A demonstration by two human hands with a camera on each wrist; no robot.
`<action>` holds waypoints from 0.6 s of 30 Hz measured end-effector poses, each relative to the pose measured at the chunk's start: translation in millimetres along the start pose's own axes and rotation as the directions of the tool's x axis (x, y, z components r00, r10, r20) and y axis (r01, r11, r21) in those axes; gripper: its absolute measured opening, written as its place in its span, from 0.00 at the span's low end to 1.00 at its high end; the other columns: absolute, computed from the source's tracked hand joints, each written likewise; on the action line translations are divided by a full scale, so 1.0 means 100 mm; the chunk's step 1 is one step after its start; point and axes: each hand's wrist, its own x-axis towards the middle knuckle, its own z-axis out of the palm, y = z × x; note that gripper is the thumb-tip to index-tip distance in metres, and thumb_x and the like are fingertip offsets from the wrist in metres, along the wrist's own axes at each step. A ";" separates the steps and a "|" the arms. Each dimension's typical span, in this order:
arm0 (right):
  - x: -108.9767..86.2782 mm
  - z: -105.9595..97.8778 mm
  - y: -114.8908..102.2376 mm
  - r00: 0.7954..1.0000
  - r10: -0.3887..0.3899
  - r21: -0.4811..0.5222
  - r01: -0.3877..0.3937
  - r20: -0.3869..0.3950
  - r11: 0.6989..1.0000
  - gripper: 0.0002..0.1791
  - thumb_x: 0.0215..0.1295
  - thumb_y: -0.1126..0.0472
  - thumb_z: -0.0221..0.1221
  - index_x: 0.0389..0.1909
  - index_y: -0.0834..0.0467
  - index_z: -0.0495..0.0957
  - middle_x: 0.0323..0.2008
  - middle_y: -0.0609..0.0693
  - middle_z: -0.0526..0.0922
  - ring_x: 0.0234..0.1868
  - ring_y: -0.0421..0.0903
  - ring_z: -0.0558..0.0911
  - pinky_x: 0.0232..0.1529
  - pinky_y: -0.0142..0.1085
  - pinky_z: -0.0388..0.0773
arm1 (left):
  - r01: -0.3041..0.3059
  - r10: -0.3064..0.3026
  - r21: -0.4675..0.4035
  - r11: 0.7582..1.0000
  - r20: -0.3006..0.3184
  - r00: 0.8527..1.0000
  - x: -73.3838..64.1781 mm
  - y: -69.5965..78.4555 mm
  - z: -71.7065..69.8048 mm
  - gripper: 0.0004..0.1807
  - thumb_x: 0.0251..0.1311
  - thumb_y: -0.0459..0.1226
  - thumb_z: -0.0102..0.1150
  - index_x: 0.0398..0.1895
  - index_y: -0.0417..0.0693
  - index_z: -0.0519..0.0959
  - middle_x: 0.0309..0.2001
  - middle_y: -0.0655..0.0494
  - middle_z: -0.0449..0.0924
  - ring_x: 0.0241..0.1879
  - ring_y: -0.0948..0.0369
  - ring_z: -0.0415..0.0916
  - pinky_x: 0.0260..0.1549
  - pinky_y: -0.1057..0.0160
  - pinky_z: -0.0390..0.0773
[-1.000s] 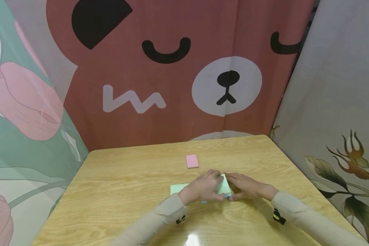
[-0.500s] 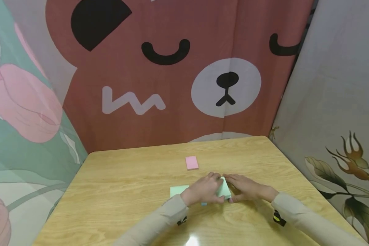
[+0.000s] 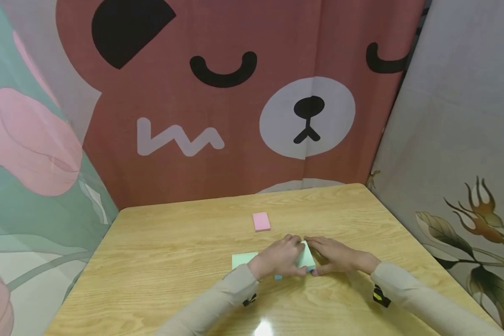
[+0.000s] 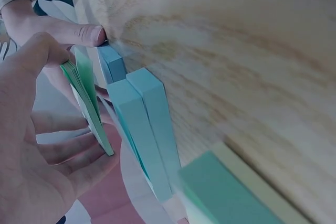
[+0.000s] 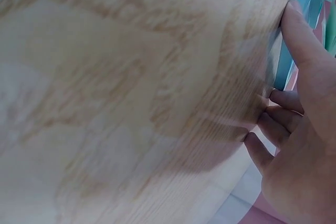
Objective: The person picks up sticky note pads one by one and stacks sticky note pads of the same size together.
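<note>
In the head view my left hand (image 3: 279,256) holds a green sticky note pad (image 3: 305,259) between thumb and fingers. The left wrist view shows that green pad (image 4: 86,95) on edge, its sheets slightly fanned at one end. My right hand (image 3: 333,254) is just right of it, thumb on the near side and fingers toward the far side. Between them sits a blue sticky note pad (image 4: 111,62), lower than the green one; the right wrist view shows its blue side (image 5: 285,69) along the right thumb. Two more blue pads (image 4: 149,129) lie beside it, mostly hidden under my left hand in the head view.
Another green pad (image 3: 243,260) lies left of my left hand, with a pale yellowish pad (image 4: 262,182) beneath it. Farther back on the wooden table (image 3: 172,242) is a pink pad (image 3: 261,221). A bear-printed curtain (image 3: 235,172) hangs behind the table.
</note>
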 end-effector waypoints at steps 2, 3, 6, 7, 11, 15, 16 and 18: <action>-0.01 -0.01 -0.01 1.000 0.001 0.000 -0.001 -0.001 1.000 0.48 0.65 0.39 0.61 0.71 0.71 0.58 0.71 0.69 0.58 0.69 0.67 0.61 0.63 0.66 0.59 | 0.000 0.000 0.004 1.000 0.011 1.000 0.02 0.01 0.01 0.33 0.63 0.57 0.55 0.61 0.43 0.76 0.62 0.47 0.72 0.57 0.55 0.73 0.44 0.67 0.79; -0.01 -0.01 -0.01 1.000 0.003 -0.003 -0.003 -0.001 1.000 0.48 0.65 0.39 0.61 0.71 0.71 0.58 0.72 0.68 0.58 0.69 0.67 0.61 0.63 0.66 0.59 | -0.002 0.002 0.007 1.000 0.013 1.000 0.03 0.01 0.02 0.33 0.63 0.58 0.55 0.61 0.43 0.77 0.62 0.48 0.72 0.56 0.55 0.73 0.44 0.66 0.79; 0.00 -0.03 -0.03 1.000 0.003 -0.008 -0.003 0.001 1.000 0.48 0.65 0.40 0.62 0.71 0.71 0.58 0.71 0.69 0.58 0.69 0.67 0.60 0.63 0.65 0.58 | -0.003 0.003 0.012 1.000 0.019 1.000 0.05 0.01 0.05 0.32 0.63 0.58 0.55 0.60 0.43 0.77 0.61 0.48 0.73 0.55 0.56 0.73 0.42 0.68 0.79; 0.00 -0.03 -0.03 1.000 0.004 -0.005 -0.004 0.004 1.000 0.48 0.65 0.40 0.62 0.71 0.71 0.58 0.72 0.69 0.57 0.70 0.67 0.60 0.63 0.65 0.58 | -0.003 0.003 0.012 1.000 0.021 1.000 0.05 0.01 0.05 0.32 0.63 0.58 0.56 0.59 0.43 0.77 0.60 0.48 0.73 0.55 0.56 0.73 0.42 0.68 0.78; 0.00 -0.03 -0.04 1.000 0.004 0.005 -0.004 0.011 1.000 0.48 0.65 0.40 0.61 0.71 0.72 0.57 0.72 0.70 0.57 0.70 0.68 0.59 0.63 0.66 0.57 | 0.003 -0.003 0.011 1.000 0.037 0.999 0.07 0.00 0.08 0.33 0.63 0.58 0.56 0.60 0.43 0.77 0.60 0.48 0.73 0.55 0.56 0.73 0.42 0.68 0.78; -0.01 -0.02 -0.04 1.000 0.009 0.012 -0.009 0.018 1.000 0.48 0.66 0.40 0.61 0.71 0.73 0.57 0.72 0.70 0.56 0.70 0.68 0.58 0.64 0.66 0.56 | 0.015 -0.016 0.015 1.000 0.056 0.998 0.08 0.00 0.10 0.33 0.64 0.58 0.56 0.61 0.43 0.77 0.60 0.48 0.73 0.56 0.56 0.72 0.44 0.67 0.78; -0.01 -0.02 -0.04 1.000 0.010 0.014 -0.010 0.019 1.000 0.48 0.66 0.40 0.60 0.71 0.73 0.57 0.72 0.70 0.56 0.70 0.68 0.58 0.64 0.66 0.56 | 0.018 -0.019 0.018 1.000 0.061 0.998 0.08 0.00 0.10 0.33 0.64 0.58 0.55 0.61 0.42 0.77 0.60 0.48 0.73 0.55 0.57 0.72 0.44 0.67 0.78; -0.01 -0.02 -0.04 1.000 0.011 0.017 -0.011 0.016 1.000 0.48 0.66 0.40 0.61 0.70 0.73 0.57 0.72 0.69 0.56 0.70 0.68 0.58 0.64 0.67 0.56 | 0.024 -0.025 0.025 0.999 0.072 0.997 0.09 0.00 0.12 0.33 0.64 0.58 0.55 0.61 0.42 0.77 0.59 0.48 0.74 0.53 0.58 0.72 0.43 0.69 0.77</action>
